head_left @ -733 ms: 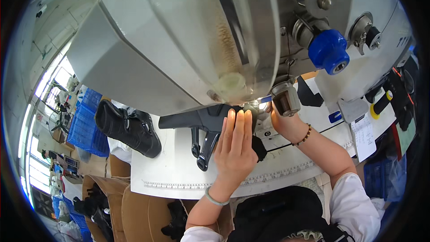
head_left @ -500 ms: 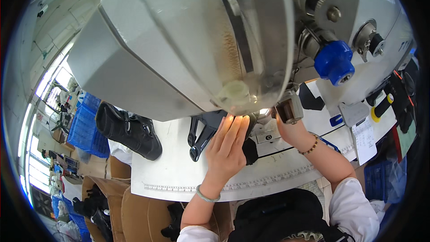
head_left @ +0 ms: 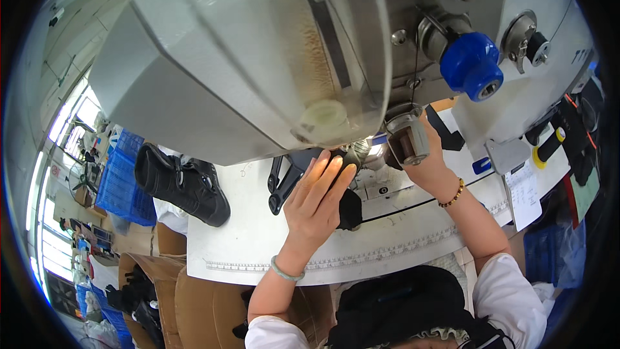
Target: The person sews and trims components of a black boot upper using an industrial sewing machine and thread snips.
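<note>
A large pale grey sewing machine (head_left: 213,71) fills the upper view. Below its head lies a black strapped piece (head_left: 287,181), seemingly part of a shoe upper. My left hand (head_left: 316,200) rests over its right side, fingers stretched out and slightly apart, fingertips near the lit needle area. A black flap (head_left: 350,210) shows just right of that hand. My right hand (head_left: 429,161) reaches in behind a metal cylinder (head_left: 408,139) on the machine; its fingers are hidden, so what they touch cannot be seen.
A black boot (head_left: 184,184) lies on the white table (head_left: 258,265) at the left, whose front edge carries a printed ruler. At the right are a notepad (head_left: 522,197) and a yellow-ended thread spool (head_left: 549,148). Blue crates (head_left: 123,181) and cardboard boxes (head_left: 206,307) stand beyond the table.
My left hand has shifted a little left and nearer, with the strapped piece. My right hand has moved farther away behind the metal cylinder. The machine appears slightly higher and more left in view.
</note>
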The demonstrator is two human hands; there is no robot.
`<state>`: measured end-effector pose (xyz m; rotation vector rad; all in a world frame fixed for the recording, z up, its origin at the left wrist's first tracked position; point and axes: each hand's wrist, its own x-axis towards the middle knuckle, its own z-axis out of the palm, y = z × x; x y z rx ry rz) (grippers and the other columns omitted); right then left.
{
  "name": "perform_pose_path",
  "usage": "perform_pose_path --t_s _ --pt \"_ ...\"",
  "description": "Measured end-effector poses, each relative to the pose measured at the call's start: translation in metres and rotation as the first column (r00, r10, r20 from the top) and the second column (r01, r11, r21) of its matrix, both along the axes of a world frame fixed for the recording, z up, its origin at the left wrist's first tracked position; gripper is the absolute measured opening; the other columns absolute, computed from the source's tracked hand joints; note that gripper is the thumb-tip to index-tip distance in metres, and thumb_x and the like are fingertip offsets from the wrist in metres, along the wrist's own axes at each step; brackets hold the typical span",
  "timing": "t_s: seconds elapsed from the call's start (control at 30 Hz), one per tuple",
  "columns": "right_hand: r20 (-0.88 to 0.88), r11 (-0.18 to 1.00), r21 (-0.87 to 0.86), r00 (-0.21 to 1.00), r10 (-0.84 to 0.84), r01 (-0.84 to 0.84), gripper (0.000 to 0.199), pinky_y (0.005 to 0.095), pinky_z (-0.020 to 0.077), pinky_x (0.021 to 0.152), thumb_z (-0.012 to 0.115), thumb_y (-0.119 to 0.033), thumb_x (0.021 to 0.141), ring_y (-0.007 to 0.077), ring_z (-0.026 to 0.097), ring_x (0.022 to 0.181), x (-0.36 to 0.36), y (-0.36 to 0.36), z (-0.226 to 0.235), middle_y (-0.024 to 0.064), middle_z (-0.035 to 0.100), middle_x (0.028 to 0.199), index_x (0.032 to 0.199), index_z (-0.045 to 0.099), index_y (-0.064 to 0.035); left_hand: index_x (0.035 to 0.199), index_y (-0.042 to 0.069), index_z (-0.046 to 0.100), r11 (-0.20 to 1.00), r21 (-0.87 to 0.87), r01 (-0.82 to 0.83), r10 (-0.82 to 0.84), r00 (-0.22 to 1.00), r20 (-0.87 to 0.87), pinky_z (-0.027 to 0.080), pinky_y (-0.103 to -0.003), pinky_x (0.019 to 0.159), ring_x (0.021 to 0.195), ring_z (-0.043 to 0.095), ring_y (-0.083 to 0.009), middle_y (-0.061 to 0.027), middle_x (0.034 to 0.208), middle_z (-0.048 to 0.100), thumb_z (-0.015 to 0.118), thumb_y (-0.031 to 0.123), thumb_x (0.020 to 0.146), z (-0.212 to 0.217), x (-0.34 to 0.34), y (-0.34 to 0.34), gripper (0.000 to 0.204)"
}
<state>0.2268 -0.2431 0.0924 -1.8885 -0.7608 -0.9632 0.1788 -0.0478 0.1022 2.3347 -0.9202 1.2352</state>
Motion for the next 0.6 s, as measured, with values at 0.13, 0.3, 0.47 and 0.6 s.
perform_pose_path --t_s 0.13,0.3,0.47,0.6 --pt "-0.040 0.993 0.120 0.999 0.014 -0.009 0.024 0.0314 0.0455 0.071 0.056 0.011 0.067 0.0245 0.053 0.084 0.000 0.005 0.000 0.0068 0.060 0.088 0.085 0.063 -0.0034 0.097 0.006 0.068 0.996 0.089 -0.020 0.012 0.995 0.095 0.053 -0.034 0.084 0.098 0.060 -0.0257 -0.0073 0.101 0.061 0.056 -0.007 0.070 0.004 0.000 -0.001 0.032" --pt "-0.057 0.975 0.212 0.996 0.075 -0.062 0.026 0.0306 0.0449 0.066 0.055 0.012 0.066 0.0238 0.052 0.081 0.004 0.011 -0.005 0.0066 0.059 0.087 0.085 0.063 -0.0029 0.098 0.005 0.067 0.991 0.126 -0.041 0.024 0.992 0.127 0.053 -0.033 0.083 0.098 0.061 -0.0262 -0.0079 0.101 0.061 0.056 -0.008 0.068 0.004 0.000 0.000 0.034" --pt "-0.058 0.985 0.168 0.997 0.044 -0.034 0.027 0.0306 0.0449 0.067 0.055 0.013 0.065 0.0245 0.052 0.082 0.001 0.009 -0.003 0.0068 0.059 0.087 0.085 0.063 -0.0028 0.098 0.006 0.067 0.994 0.107 -0.013 0.001 0.994 0.113 0.053 -0.033 0.083 0.096 0.061 -0.0261 -0.0077 0.100 0.061 0.056 -0.007 0.068 0.002 0.007 0.002 0.034" --pt "0.032 0.991 0.132 0.999 0.002 -0.006 0.029 0.0313 0.0449 0.068 0.053 0.012 0.064 0.0252 0.053 0.083 -0.001 0.009 -0.007 0.0080 0.059 0.089 0.088 0.062 -0.0030 0.097 0.007 0.067 0.996 0.052 0.068 -0.074 0.990 0.116 0.053 -0.033 0.082 0.095 0.062 -0.0252 -0.0067 0.098 0.062 0.057 -0.006 0.068 0.000 0.014 0.009 0.033"
